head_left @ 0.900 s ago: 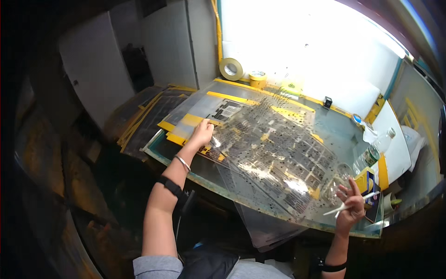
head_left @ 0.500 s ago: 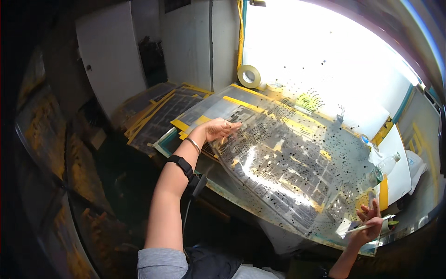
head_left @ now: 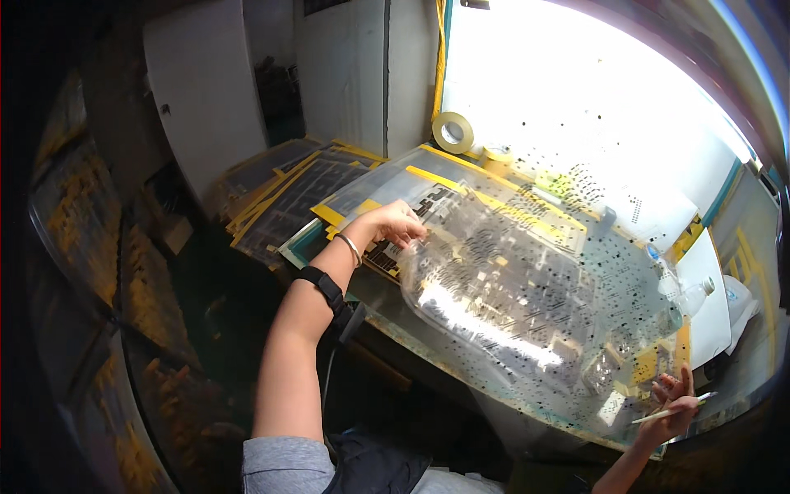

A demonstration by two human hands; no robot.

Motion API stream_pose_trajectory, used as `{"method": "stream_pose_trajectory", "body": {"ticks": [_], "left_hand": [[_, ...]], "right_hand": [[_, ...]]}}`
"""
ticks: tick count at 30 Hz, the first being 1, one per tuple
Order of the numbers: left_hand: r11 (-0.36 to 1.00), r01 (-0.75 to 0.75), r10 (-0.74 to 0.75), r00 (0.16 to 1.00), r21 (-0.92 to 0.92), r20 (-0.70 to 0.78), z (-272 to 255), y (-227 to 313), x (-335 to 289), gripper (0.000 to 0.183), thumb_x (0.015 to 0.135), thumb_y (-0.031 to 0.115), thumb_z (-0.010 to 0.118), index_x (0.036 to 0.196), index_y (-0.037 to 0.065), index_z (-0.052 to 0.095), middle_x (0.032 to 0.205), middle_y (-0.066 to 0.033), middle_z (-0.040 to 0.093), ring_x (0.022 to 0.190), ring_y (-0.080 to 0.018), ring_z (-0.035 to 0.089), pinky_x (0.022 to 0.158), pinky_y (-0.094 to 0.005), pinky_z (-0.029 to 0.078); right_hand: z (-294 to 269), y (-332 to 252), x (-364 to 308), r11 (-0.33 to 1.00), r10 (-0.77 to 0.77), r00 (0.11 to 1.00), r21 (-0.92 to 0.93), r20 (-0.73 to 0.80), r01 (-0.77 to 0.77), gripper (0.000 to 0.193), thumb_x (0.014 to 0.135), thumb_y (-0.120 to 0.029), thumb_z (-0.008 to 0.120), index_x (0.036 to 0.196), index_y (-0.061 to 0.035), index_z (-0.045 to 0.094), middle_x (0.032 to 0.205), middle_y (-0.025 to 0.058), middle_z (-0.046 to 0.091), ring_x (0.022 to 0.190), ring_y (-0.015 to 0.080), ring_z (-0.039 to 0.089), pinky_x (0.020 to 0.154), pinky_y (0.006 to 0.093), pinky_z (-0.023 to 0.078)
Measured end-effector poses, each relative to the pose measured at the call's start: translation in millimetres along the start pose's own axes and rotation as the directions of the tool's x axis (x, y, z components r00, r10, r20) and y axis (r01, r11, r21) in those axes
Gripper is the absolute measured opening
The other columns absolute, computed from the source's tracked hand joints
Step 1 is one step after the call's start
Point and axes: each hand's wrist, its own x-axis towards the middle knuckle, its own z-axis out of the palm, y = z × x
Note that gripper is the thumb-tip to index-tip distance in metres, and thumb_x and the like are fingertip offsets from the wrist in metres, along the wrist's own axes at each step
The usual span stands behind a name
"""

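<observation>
My left hand (head_left: 395, 225) pinches the left edge of a large clear film (head_left: 502, 288) dotted with small black marks. The film bows upward near the fingers, and bright glare runs along its near side. Beneath it lie dark patterned sheets edged with yellow tape (head_left: 444, 183). At the right end of the table, my right hand (head_left: 673, 409) holds a thin whitish pen-like stick (head_left: 650, 417) across the palm, with some fingers raised. Whether those fingers touch the film's right side, I cannot tell.
A glass-topped table (head_left: 469, 362) carries the sheets. A tape roll (head_left: 453, 132) stands at the back, with another yellow roll (head_left: 497, 156) beside it. More taped films (head_left: 300, 189) lie at the left. A clear bottle (head_left: 696, 296) and white board (head_left: 717, 317) are at the right.
My left fingers have curled down into a pinch, and the film's left edge now bulges more. My right hand has shifted slightly, with the stick still in it. The whole view has moved a little.
</observation>
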Motion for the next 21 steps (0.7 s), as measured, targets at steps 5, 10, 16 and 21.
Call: {"method": "stream_pose_trajectory", "body": {"ticks": [5, 10, 16, 21], "left_hand": [[0.998, 0.051, -0.047, 0.994, 0.036, -0.098, 0, -17, 11, 0.016, 0.084, 0.014, 0.073, 0.087, -0.001, 0.072, 0.07, -0.0058, 0.067, 0.06, -0.0153, 0.07, 0.05, -0.0235, 0.055], [0.992, 0.115, -0.106, 0.98, 0.043, -0.168, 5, -26, 22, 0.014, 0.084, 0.012, 0.072, 0.088, -0.002, 0.073, 0.073, -0.0103, 0.069, 0.055, -0.0151, 0.068, 0.047, -0.024, 0.055], [0.994, 0.086, -0.067, 0.966, 0.065, -0.248, 12, -23, 25, 0.011, 0.083, 0.008, 0.07, 0.085, -0.003, 0.073, 0.072, -0.0106, 0.069, 0.056, -0.0158, 0.069, 0.044, -0.0245, 0.053], [0.989, 0.102, -0.071, 0.96, 0.103, -0.27, 17, -23, 36, 0.009, 0.081, 0.005, 0.07, 0.085, -0.002, 0.073, 0.07, -0.0109, 0.069, 0.053, -0.015, 0.067, 0.042, -0.0247, 0.051]], "right_hand": [[-14, -1, 5, 0.989, 0.072, 0.996, -0.129, -0.054, -0.078, 0.033, 0.101, -0.033, 0.05, 0.081, -0.0086, 0.042, 0.126, 0.0249, 0.059, 0.091, 0.0236, 0.068, 0.061, 0.0259, 0.062], [-33, -4, 8, 0.993, 0.074, 0.995, -0.092, 0.06, -0.068, 0.035, 0.103, -0.04, 0.046, 0.084, -0.0101, 0.044, 0.133, 0.0214, 0.056, 0.096, 0.0252, 0.065, 0.066, 0.0258, 0.06], [-43, -13, 13, 0.993, 0.064, 0.997, -0.098, 0.048, -0.059, 0.039, 0.105, -0.04, 0.039, 0.092, -0.0061, 0.054, 0.127, 0.0192, 0.06, 0.092, 0.0226, 0.067, 0.062, 0.0253, 0.061], [-62, -7, 15, 0.963, 0.242, 0.97, -0.117, -0.024, -0.243, 0.035, 0.103, -0.04, 0.043, 0.084, -0.0117, 0.049, 0.133, 0.0179, 0.057, 0.095, 0.0216, 0.065, 0.064, 0.024, 0.06]]}}
